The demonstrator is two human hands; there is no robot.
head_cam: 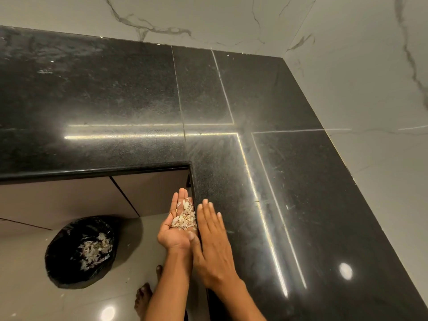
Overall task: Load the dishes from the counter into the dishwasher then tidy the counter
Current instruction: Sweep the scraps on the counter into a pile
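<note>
My left hand is held palm up just off the edge of the black granite counter, cupped under a small heap of pale food scraps and peels. Beside it my right hand lies flat, palm down, on the counter's edge with straight fingers next to the scraps. No dishes and no dishwasher are in view.
A bin lined with a black bag stands on the tiled floor at the lower left, with similar scraps inside. Beige cabinet doors sit under the counter. Marble walls close the L-shaped corner. My bare foot is below.
</note>
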